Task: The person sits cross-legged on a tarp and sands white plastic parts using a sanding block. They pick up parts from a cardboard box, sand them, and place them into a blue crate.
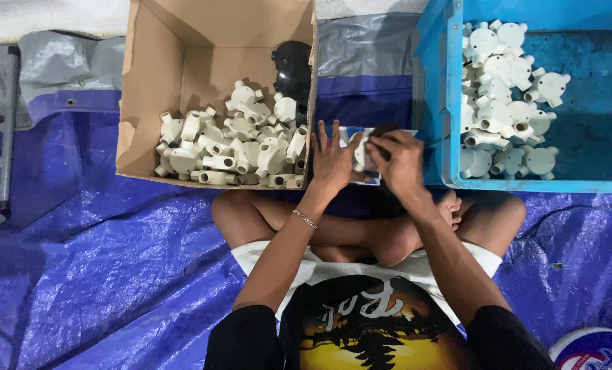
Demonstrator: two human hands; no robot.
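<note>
Two hands meet: your left hand (333, 161) and right hand (400, 161) both grip one cream-white round conduit box (361, 154); its axis is hidden, cardboard box (148, 103) at ten o'clock.

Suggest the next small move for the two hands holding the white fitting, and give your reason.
Probably carry the white fitting right into the blue crate: both the left hand and right hand hold it between the cardboard box and that crate, which holds similar fittings.

A small white plastic conduit fitting (361, 154) sits half hidden between both hands, above the crossed legs.
</note>
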